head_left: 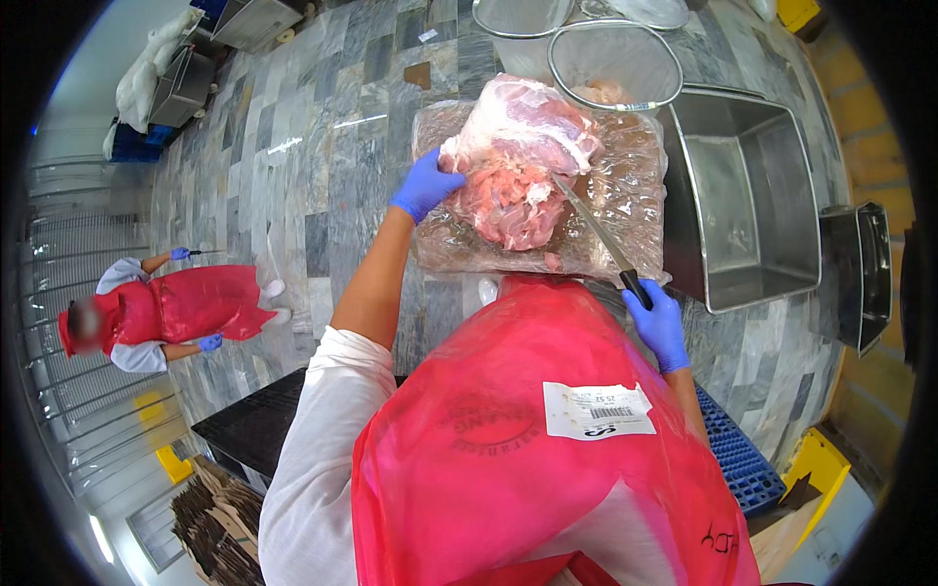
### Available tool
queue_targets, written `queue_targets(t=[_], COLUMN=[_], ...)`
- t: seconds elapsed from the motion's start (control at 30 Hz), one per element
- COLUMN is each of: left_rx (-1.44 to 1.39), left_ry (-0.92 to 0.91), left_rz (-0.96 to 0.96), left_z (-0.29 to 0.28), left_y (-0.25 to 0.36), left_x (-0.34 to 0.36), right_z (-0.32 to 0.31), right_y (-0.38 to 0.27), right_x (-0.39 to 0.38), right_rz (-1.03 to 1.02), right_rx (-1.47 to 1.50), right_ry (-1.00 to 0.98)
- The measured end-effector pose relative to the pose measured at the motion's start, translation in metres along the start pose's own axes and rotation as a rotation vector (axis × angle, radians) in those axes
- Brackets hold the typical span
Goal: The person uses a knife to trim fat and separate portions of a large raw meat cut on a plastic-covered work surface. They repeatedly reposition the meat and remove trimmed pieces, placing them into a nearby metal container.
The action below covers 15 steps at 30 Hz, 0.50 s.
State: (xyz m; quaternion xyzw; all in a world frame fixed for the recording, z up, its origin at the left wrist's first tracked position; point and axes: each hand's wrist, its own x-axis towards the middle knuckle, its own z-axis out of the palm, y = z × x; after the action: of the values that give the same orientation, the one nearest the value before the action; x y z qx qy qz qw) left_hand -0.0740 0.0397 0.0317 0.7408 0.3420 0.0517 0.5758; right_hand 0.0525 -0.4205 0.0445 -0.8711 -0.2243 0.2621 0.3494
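A large cut of raw meat [518,122] with white fat lies on a work surface covered in clear plastic [625,200]. Piled against its near side are pink meat trimmings [508,200]. My left hand [427,186], in a blue glove, rests at the left edge of the meat with its thumb spread away from the fingers; the fingertips are partly hidden. In my blue-gloved right hand [657,320] is a knife [608,237] with a black handle. Its long blade points up and left, the tip touching the meat near the trimmings.
Right of the work surface stands a deep metal bin [747,195]. Clear-lined round containers [616,63] stand at its far edge, one with pale scraps. On the left, a person in a red apron [205,303] holds a knife. A blue plastic pallet [733,449] lies at lower right.
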Motion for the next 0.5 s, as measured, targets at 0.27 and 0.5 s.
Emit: queue_targets(t=[0.27, 0.5], left_rx=[0.659, 1.048], left_ry=[0.089, -0.107], left_rz=[0.570, 0.273], left_z=[0.012, 0.028], left_y=[-0.013, 0.041], left_x=[-0.027, -0.009], right_z=[-0.001, 0.000], right_y=[-0.008, 0.003], right_x=[-0.003, -0.010], right_rz=[-0.064, -0.053], right_rx=[-0.077, -0.110], right_ry=[-0.012, -0.005])
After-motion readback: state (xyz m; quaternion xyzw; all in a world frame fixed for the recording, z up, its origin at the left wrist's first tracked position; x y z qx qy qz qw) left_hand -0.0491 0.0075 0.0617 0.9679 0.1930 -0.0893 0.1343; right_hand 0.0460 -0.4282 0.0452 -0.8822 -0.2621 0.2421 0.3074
